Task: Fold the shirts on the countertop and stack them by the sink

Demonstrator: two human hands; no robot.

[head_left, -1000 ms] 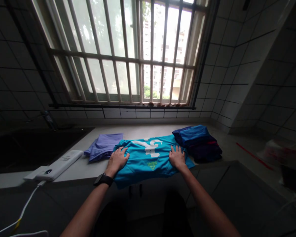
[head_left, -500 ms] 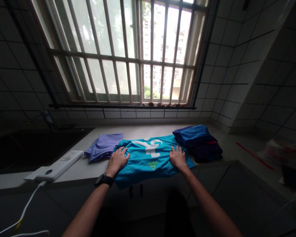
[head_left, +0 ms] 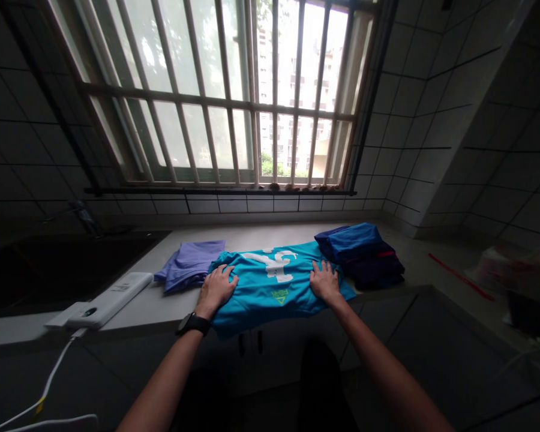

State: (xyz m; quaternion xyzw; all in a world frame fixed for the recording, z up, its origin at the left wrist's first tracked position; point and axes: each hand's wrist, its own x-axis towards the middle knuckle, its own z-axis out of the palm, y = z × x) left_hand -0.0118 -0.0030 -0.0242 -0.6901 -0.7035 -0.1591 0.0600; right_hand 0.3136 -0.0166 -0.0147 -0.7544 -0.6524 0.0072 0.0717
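A turquoise shirt (head_left: 256,297) with a white print and a small yellow-green logo lies across the counter, its near edge hanging over the front. Flat on its left side rests my left hand (head_left: 216,290), fingers stretched out, a black watch on the wrist. My right hand (head_left: 324,282) presses on the shirt's right side with its fingers spread. Beside the shirt on the left is a folded lavender garment (head_left: 191,265). Folded blue and dark clothes (head_left: 360,252) are stacked against its right end.
A dark sink (head_left: 63,270) with a faucet (head_left: 84,217) is at the left. On the counter edge lies a white power bank (head_left: 112,300) with a white cable. A red strip (head_left: 461,277) and a plastic bag (head_left: 506,267) lie at the right. Behind stands a barred window (head_left: 234,105).
The view has shifted slightly. Both hands stay in nearly the same places on the turquoise shirt, and the garments around it look unmoved.
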